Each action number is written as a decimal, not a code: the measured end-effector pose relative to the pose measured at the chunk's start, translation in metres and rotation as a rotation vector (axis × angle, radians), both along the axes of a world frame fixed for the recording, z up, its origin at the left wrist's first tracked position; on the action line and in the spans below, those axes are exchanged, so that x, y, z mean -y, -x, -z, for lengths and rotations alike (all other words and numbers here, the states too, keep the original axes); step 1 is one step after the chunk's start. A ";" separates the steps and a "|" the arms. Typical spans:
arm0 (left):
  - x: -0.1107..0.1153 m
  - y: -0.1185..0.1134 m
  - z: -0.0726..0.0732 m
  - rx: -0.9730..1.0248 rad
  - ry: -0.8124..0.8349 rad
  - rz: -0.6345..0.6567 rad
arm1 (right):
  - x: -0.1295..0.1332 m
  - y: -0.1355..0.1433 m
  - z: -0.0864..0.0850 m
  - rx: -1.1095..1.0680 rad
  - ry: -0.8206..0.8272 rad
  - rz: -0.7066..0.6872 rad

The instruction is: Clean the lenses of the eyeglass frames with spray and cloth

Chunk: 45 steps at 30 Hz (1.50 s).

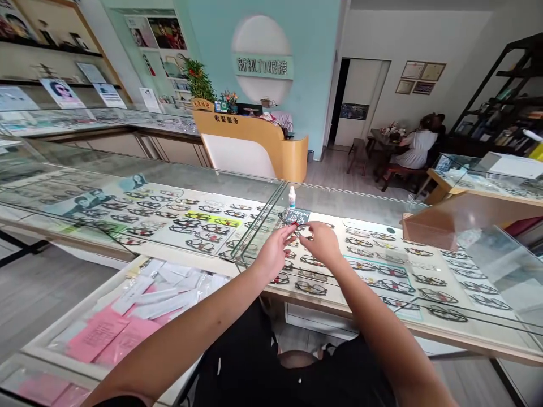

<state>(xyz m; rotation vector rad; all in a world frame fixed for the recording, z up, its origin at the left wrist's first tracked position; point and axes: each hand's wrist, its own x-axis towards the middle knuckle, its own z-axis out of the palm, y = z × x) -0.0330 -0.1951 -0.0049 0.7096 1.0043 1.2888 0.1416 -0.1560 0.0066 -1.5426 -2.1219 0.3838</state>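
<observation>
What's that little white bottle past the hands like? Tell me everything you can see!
The bottle is small and white, plastic by the look of it, with a narrower top. Some coloured marks show low on its front, too small to read. It stands upright on the glass counter, beyond the left hand and right hand. Neither hand touches it.

Straight ahead past my left hand and right hand: bottle upright, blocks the direct line; I could pass either side. Glass top bars me from the frames below. Sideways to my right, wide lane above the glass. Pulled-out drawer juts beside my left forearm, room over its papers. Narrow gap between my hands.
</observation>
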 end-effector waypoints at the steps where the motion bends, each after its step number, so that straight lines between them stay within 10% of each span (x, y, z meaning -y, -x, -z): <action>1: 0.003 -0.001 0.001 0.008 0.007 0.024 | -0.008 -0.007 0.002 -0.052 0.066 -0.023; 11: 0.033 0.025 0.013 -0.054 0.007 0.061 | -0.083 -0.071 0.014 -0.088 0.218 0.012; 18: 0.044 0.102 0.031 -0.175 0.141 0.081 | -0.085 -0.151 0.020 -0.059 0.253 0.079; 24: 0.054 0.174 0.043 -0.437 0.323 0.428 | -0.060 -0.176 0.034 -0.033 0.286 0.023; 33: 0.061 0.206 0.053 -0.505 0.398 0.343 | -0.030 -0.123 0.022 0.266 -0.013 -0.036; 45: 0.065 0.213 0.061 -0.531 0.352 0.441 | -0.003 -0.069 0.028 0.462 0.091 0.078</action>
